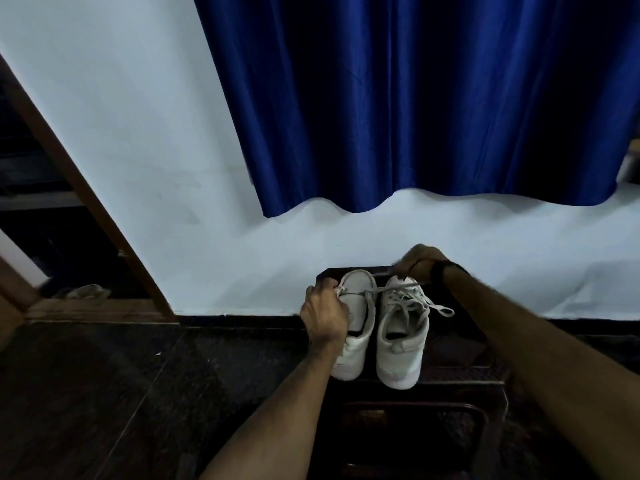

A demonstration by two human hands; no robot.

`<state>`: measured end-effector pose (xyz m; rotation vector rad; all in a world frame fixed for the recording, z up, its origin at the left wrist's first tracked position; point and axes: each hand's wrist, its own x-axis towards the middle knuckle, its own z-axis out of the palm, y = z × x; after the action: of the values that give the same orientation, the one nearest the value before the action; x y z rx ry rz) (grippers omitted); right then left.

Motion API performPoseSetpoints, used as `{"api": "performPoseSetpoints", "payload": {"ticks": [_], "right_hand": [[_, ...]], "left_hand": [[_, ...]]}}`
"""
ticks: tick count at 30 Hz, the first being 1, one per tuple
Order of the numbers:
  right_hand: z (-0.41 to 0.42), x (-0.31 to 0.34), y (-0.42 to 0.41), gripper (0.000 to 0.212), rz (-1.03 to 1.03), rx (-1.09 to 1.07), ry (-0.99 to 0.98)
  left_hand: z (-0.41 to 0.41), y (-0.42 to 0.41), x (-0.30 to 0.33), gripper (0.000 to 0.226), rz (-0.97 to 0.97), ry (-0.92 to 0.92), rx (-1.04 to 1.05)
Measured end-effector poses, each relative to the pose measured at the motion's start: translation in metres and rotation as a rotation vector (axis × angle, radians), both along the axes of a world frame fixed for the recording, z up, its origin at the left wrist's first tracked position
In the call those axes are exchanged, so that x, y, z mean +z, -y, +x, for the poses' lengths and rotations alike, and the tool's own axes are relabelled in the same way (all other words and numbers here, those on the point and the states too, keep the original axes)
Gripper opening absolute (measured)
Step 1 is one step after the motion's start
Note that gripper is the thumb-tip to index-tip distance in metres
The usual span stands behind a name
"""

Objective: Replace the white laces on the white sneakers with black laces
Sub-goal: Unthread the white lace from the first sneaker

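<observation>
Head view, the only 1 available. 2 white sneakers sit side by side, toes toward the wall, on a dark stool point(460, 358). The left sneaker point(356, 327) is tipped a little onto its side; the right sneaker point(401, 337) stands flat, its white lace point(408, 299) in place through the eyelets and its ends loose.

The left hand point(323, 315) grips the left sneaker at its outer flank, fingers curled over the upper near the top eyelets. The right hand point(417, 263) is at the far edge, above the toes, fingertips pinched on a strand of white lace that runs taut from there back to the left sneaker. Which eyelet it leaves cannot be told; the left sneaker's eyelet rows look mostly bare. No black laces in view.

Judgement: step in hand is drawing the white lace out of the left sneaker; task is early, with the right sneaker not yet unlaced.

Notes for doing it well:
- Keep the left hand bracing the shoe so the pull does not drag it off the stool.
- Pull along the line of the eyelet, not across it, so the tip does not snag.
- Watch the strand where it crosses the right sneaker's loose ends; tangling looks possible.

Background: blue curtain point(415, 98), pale wall point(138, 150).
</observation>
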<state>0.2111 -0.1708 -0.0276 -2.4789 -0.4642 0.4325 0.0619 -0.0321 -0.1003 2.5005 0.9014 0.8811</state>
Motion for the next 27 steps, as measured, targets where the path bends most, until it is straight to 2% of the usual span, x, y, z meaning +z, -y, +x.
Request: {"api": "performPoseSetpoints", "payload": {"ticks": [1,2,3,4,6,8,10,12,17,19,21,23,25,27], "right_hand": [[-0.003,-0.005,0.001,0.032,-0.248,0.038,0.143],[-0.01,-0.006,-0.001,0.038,-0.386,0.068,0.298],[-0.016,-0.008,-0.006,0.04,-0.386,0.101,0.411],[-0.021,-0.008,-0.012,0.042,-0.301,0.137,0.456],[-0.028,-0.012,-0.03,0.047,-0.158,0.263,0.464],[-0.031,-0.017,-0.05,0.053,-0.214,0.432,0.419],[-0.032,-0.024,-0.065,0.053,-0.293,0.509,0.332],[-0.03,-0.026,-0.073,0.049,-0.329,0.479,0.302],[-0.027,-0.031,-0.076,0.031,-0.417,0.394,0.577],[-0.023,-0.033,-0.073,0.024,-0.225,0.291,0.559],[-0.017,-0.026,-0.066,0.012,0.188,0.001,0.48],[-0.006,-0.008,-0.056,0.01,0.613,-0.277,0.333],[0.001,0.01,-0.047,0.013,0.946,-0.367,0.125],[0.001,0.025,-0.041,0.018,1.287,-0.368,-0.094]], "left_hand": [[0.0,0.0,0.0,0.035,-0.005,-0.001,0.001],[0.0,0.0,0.0,0.035,-0.011,0.001,0.0],[0.0,0.0,-0.001,0.035,-0.019,0.006,-0.004],[0.0,0.0,-0.001,0.034,-0.027,0.014,-0.007],[0.001,0.001,-0.001,0.033,-0.038,0.029,-0.009],[0.001,0.001,-0.001,0.03,-0.052,0.025,-0.009],[0.001,0.0,-0.002,0.027,-0.072,0.023,-0.011],[0.002,-0.001,-0.002,0.024,-0.073,0.023,-0.021],[0.003,-0.002,-0.002,0.015,-0.074,0.032,-0.027],[0.002,0.0,-0.001,0.014,-0.056,0.042,-0.016],[0.002,0.001,-0.001,0.014,-0.051,0.047,-0.002],[0.002,0.001,-0.001,0.016,-0.049,0.037,0.015],[0.002,0.001,-0.001,0.02,-0.039,0.01,0.024],[0.002,0.0,-0.002,0.024,-0.032,-0.007,0.022]]}}
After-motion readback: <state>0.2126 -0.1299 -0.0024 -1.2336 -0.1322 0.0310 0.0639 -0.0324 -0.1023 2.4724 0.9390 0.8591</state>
